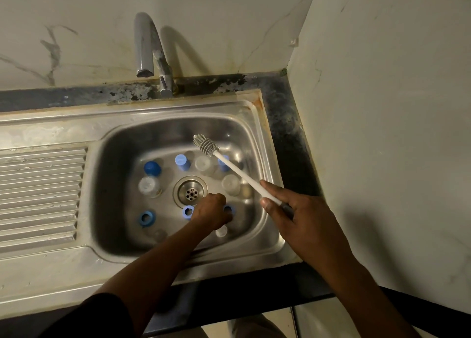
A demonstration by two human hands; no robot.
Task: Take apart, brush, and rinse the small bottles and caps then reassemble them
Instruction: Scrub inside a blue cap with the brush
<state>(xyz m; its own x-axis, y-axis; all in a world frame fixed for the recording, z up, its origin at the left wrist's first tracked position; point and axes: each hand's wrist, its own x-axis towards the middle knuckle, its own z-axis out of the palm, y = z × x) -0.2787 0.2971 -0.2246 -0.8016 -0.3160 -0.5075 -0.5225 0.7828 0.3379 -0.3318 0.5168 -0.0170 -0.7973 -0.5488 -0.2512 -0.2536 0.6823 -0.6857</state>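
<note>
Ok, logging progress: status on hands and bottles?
Right hand grips bottle brush. Left hand curled low in sink among blue rings, grasp unclear. Bottles, caps scattered round drain.

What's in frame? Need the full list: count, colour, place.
sink: one, steel, set in the counter
counter: one, dark, around the sink
drainboard: one, steel, left of basin
drain: one, steel, basin centre
tap: one, metal, behind basin
blue caps and rings: six, blue, scattered on basin floor
clear bottles: at least five, clear, around the drain
bottle brush: one, grey head, white handle, above basin
left hand: low in basin, fingers curled, any hold hidden
right hand: grips brush handle
</note>
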